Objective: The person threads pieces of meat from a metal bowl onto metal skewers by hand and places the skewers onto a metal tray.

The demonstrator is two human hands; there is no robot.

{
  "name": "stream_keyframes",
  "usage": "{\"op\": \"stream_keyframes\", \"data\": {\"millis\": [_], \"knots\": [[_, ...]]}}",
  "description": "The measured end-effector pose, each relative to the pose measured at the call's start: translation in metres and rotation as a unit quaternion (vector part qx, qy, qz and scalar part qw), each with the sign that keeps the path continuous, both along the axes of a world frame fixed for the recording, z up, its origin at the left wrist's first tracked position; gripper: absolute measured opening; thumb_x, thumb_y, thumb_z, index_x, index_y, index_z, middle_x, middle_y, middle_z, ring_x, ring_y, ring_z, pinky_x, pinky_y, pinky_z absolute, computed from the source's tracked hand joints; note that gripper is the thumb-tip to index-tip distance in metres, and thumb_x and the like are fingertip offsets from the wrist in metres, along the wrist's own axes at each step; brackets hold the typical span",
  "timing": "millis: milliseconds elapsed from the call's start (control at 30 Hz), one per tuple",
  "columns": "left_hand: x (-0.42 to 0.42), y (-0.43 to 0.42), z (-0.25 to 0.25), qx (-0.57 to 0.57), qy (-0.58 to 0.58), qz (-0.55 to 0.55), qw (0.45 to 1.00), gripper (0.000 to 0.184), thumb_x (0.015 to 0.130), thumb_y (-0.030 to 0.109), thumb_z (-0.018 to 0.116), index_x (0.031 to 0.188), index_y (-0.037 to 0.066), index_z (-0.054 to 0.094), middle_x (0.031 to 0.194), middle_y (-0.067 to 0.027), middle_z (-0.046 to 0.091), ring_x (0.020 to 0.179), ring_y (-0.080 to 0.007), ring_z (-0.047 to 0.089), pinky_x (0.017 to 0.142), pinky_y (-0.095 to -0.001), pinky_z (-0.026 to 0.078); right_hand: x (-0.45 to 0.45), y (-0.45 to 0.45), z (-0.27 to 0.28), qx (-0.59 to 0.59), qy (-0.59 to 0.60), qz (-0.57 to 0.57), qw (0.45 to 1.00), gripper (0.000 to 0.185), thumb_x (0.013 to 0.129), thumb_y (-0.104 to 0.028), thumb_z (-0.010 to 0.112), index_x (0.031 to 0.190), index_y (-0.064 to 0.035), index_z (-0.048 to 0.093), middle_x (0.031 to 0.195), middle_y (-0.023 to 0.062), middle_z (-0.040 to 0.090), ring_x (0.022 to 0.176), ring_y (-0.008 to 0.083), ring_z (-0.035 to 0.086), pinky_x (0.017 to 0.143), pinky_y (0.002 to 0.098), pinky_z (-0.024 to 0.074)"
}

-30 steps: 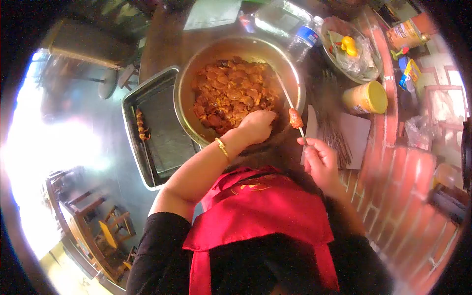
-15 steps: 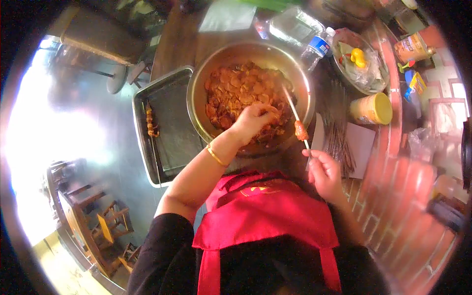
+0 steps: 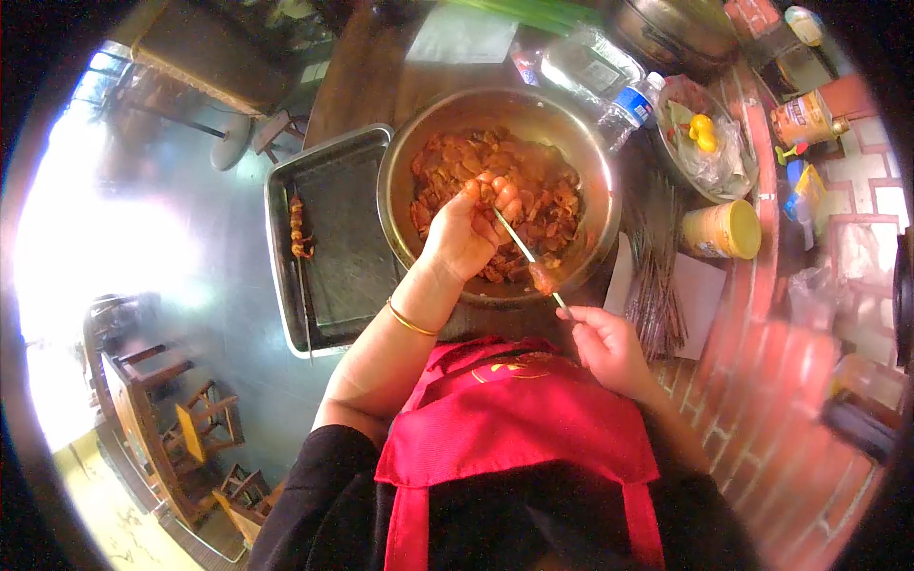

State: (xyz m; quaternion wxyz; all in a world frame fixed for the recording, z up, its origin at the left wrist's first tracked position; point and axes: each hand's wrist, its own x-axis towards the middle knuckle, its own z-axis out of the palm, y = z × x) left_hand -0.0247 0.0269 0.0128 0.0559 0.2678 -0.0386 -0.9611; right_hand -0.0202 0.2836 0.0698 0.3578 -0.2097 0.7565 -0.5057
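Observation:
A large metal bowl [image 3: 597,233] holds a heap of reddish marinated meat pieces [image 3: 552,181]. Over the meat, my left hand [image 3: 471,226] has its fingers curled up around the far tip of a skewer [image 3: 517,240]; whatever they pinch there is too small to make out. The near end of that skewer is gripped by my right hand [image 3: 609,350], just outside the bowl's near rim. One piece of meat [image 3: 543,278] is threaded on it, close to my right fingers. Left of the bowl, a dark tray [image 3: 347,276] bears a loaded skewer [image 3: 298,228].
Bare skewers [image 3: 657,285] lie on white paper [image 3: 702,295] at the right. Beyond them stand a yellow-lidded tub [image 3: 724,229], a plastic bottle [image 3: 628,109] and a dish with plastic bags [image 3: 719,171]. A brick ledge [image 3: 762,219] borders the right side.
My left hand has risen from the meat and turned, its fingers now at the skewer's tip. My right hand has tilted the skewer leftward over the bowl. The view has shifted slightly.

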Motion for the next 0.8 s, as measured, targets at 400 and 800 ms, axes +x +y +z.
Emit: {"op": "stream_keyframes", "data": {"millis": [400,800], "knots": [[0.004,0.007,0.002,-0.101,0.014,-0.038,0.994,0.019,0.098,0.019,0.038,0.095,0.006,0.050,0.085,-0.0085,0.055,0.083,-0.0240,0.059,0.081,-0.0404,0.052,0.000,-0.003,0.000,0.001,0.011,-0.008,1.000,0.023,0.088,-0.002,0.050,0.108,0.0022,0.061,0.062,-0.0006,0.051,0.056,0.0047,0.044,0.051,0.0227,0.0381],[0.000,0.022,-0.012,-0.512,0.021,-0.272,0.814,0.031,0.097,0.024,0.042,0.114,0.000,0.051,0.104,-0.0157,0.060,0.099,-0.0317,0.060,0.089,-0.0436,0.048,-0.012,-0.012,-0.010,-0.055,-0.118,-0.064,0.989,0.025,0.091,-0.003,0.046,0.112,0.0008,0.058,0.061,-0.0019,0.050,0.050,0.0053,0.046,0.046,0.0214,0.0378]]}}
